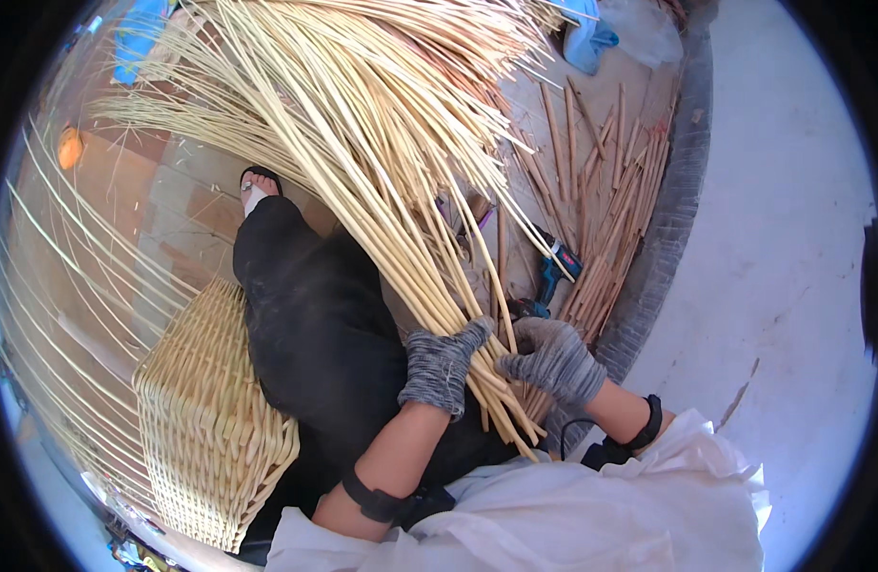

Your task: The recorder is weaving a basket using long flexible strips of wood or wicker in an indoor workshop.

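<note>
My left hand [442, 367], in a grey knit glove, is wrapped round the lower part of a bundle of long pale peeled rods [396, 248] that fans out toward the top of the view. My right hand [556, 357], gloved the same way, is closed on rods at the bundle's right side, a little right of my left hand. The cut lower ends of the rods reach past both hands over my black-trousered leg [315, 324]. A woven wicker piece [210, 410], with long loose rods fanning from it, lies at my left.
A cordless drill [553, 276] lies among brown sticks [629, 210] at the right, beside a rough grey edge [663, 286] and pale concrete surface [772, 238]. Blue cloth or plastic [582, 40] is at the top. An orange object [70, 148] lies at the far left.
</note>
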Demonstrator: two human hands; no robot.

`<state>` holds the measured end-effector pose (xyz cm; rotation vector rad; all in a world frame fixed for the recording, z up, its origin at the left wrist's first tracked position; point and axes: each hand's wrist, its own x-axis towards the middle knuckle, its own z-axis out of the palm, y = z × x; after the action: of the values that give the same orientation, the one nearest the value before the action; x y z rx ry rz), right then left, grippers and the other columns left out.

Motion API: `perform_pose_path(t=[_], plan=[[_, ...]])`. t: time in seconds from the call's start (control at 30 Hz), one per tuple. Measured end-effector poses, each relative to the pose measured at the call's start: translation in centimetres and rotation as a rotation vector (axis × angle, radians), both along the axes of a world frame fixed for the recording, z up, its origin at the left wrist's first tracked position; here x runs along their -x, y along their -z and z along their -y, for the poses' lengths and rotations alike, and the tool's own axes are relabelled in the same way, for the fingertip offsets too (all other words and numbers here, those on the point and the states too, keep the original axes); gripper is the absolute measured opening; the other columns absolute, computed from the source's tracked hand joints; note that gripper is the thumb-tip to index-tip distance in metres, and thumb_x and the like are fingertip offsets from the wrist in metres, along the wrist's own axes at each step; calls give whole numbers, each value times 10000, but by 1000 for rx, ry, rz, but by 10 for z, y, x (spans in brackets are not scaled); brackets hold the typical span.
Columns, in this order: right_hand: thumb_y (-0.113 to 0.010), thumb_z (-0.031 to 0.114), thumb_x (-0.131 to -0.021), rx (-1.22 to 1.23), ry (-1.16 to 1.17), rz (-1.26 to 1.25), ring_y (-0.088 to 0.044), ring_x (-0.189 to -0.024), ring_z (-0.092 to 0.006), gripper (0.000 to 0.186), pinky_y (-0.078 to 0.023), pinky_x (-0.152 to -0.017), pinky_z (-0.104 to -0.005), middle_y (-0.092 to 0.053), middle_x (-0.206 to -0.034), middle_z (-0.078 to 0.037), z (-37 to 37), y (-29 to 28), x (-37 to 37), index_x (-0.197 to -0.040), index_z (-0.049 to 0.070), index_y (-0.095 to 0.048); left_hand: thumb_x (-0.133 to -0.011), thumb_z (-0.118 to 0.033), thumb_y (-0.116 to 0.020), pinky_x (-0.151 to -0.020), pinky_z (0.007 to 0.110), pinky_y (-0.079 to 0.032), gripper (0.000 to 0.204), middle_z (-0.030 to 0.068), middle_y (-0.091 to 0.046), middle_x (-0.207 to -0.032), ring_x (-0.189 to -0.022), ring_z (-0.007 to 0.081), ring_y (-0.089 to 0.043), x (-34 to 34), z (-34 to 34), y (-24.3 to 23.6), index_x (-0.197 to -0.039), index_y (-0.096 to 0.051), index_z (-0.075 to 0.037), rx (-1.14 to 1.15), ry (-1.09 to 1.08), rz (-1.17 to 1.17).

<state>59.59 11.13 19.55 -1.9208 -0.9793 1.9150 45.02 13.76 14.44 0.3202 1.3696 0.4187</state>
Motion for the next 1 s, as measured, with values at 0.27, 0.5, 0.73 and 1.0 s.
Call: perform_pose_path(t=[0.27,0.5,0.73,1.0], plan=[[-715,158,-665,73,243,-154,-545,-721,-128,356,-442,-661,-239,-602,-779,-71,12,9,-6,-951,-16,-592,-651,18,-676,-619,271,-528,321,118,-602,-808,-700,198,-609,2,-7,-7,-942,-541,35,-62,-102,100],[-735,156,-646,169,396,-415,-538,-745,-114,426,-446,-686,-236,-604,-844,-39,19,21,-13,-1006,-9,-578,-661,25,-655,-651,315,-534,353,123,-599,-864,-766,228,-607,2,-8,-6,-992,-535,5,-62,-179,293],[-732,166,-651,181,304,-335,-536,-776,-118,462,-448,-700,-253,-602,-873,-59,17,20,-14,-1044,-6,-560,-658,34,-657,-649,313,-533,342,127,-604,-854,-750,230,-610,3,-5,-5,-981,-548,9,-3,-171,191],[-713,195,-676,-54,107,16,-515,-731,-112,401,-443,-664,-262,-576,-814,-52,17,9,1,-984,-1,-548,-632,39,-685,-629,272,-520,411,87,-591,-848,-735,182,-592,1,-9,-8,-1005,-522,-17,73,-135,95]])
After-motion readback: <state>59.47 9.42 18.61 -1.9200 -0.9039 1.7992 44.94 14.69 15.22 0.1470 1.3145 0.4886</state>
